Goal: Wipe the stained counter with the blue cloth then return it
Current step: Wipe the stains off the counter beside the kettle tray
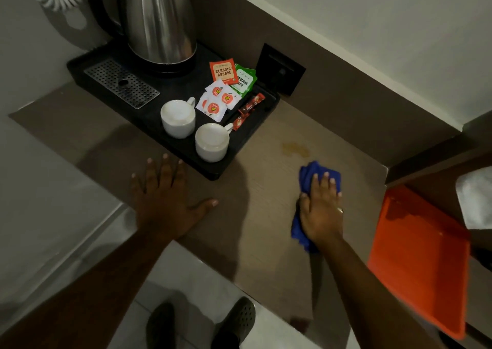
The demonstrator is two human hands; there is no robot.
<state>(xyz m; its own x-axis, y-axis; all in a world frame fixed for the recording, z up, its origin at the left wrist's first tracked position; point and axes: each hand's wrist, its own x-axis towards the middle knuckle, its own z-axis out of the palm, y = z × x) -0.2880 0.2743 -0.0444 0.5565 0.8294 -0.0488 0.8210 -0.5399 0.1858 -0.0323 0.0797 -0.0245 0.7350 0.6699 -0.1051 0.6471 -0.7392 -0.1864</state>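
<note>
- Step in hand: wiping, judged just starting. The right hand [320,210] lies palm-down on the blue cloth [311,181], pressing it flat on the tabletop [269,215].
- Right grip: fingers spread over the bunched cloth and the thumb tucked at its left edge, so it is pinned down rather than pinched. Cloth shows beyond the fingertips on the far side and under the wrist on the near side.
- The stain [295,149] is a faint yellowish patch just far of the cloth and right of the black tray [186,146]. The cloth has not covered it yet.
- Left hand [165,197]: flat on the tabletop with fingers apart, holding nothing. It sits near the tray's front edge and looks like bracing.
- Next move, my guess: push the cloth away over the stain and rub with pressure, staying clear of the two white cups [194,130] on the tray.
- Return spot not certain. The orange tray [420,252] at right is a likely place, but nothing shows that.
- Hard to see: dim light, stain outline vague, can't tell wet or dry.
- Kettle [159,21] top cut off by the frame. White object [476,202] at the right edge cut off, unidentifiable.
- Cloth underside and any stain beneath it hidden.
</note>
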